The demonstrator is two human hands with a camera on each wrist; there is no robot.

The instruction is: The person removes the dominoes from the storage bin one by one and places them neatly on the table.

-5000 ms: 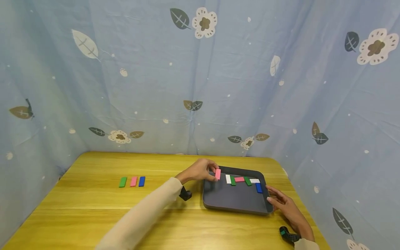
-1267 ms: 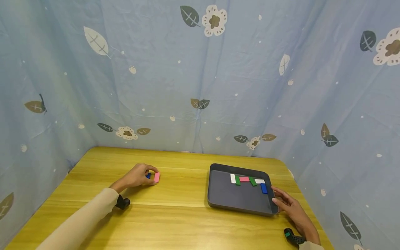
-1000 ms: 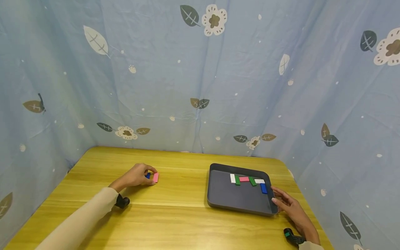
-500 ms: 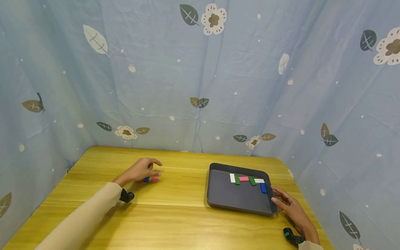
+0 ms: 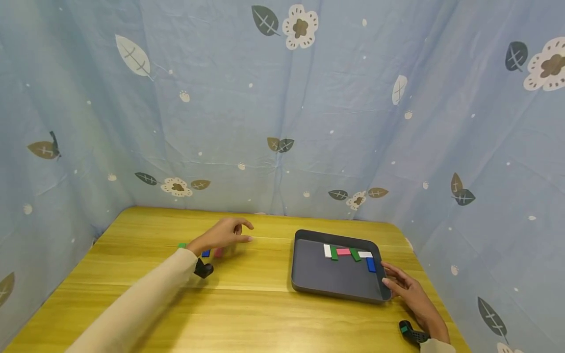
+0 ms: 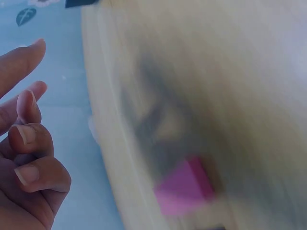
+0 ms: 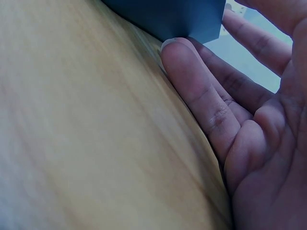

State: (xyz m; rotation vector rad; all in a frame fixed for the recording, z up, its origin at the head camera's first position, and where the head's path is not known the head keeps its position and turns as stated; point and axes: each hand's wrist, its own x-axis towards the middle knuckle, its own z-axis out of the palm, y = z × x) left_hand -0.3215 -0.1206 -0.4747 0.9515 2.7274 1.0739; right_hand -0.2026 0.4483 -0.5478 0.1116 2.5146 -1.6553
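My left hand hovers above the table with thumb and forefinger apart, holding nothing. Below and behind it lie a pink tile and a blue tile, partly covered by the hand and wrist; a green tile peeks out beyond the forearm. The left wrist view shows the pink tile blurred on the wood, away from the fingers. My right hand rests against the right wall of a dark grey tray. Its fingers are loosely extended, touching the tray's corner in the right wrist view.
Inside the tray, along the back, lie a white tile, green tile, pink tile, another green tile, another white tile and a blue tile. A patterned curtain surrounds the wooden table.
My left hand has carried a pink tile from over the tray to the table, set it down right of the blue tile, let go, and moved rightward and up. The right hand has stayed at the tray.
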